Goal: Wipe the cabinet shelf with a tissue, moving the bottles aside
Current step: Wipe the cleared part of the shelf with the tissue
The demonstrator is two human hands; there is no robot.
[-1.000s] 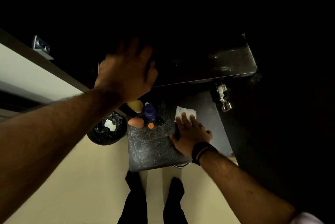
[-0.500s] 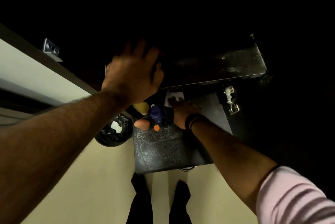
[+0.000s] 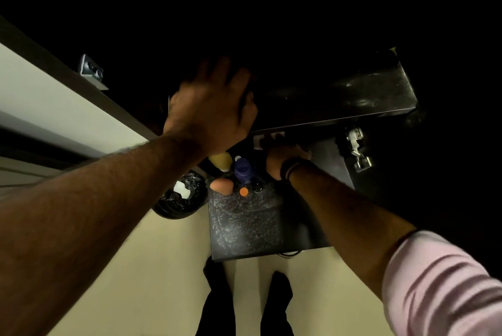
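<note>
right hand (image 3: pixel 285 157) presses a white tissue (image 3: pixel 267 139) flat on the lower shelf (image 3: pixel 258 224), far end, just under the upper shelf (image 3: pixel 353 96); its fingers reach over the sheet, but whether spread or closed cannot be told in the shadow. left hand (image 3: pixel 212 107), fingers straight and slightly apart, rests on the upper shelf's edge, likely as a brace. the bottles (image 3: pixel 244 171) stand grouped at the shelf's left side, leaving the right strip free for wiping. the tissue's long axis appears to run across the shelf, though it is mostly hidden.
</note>
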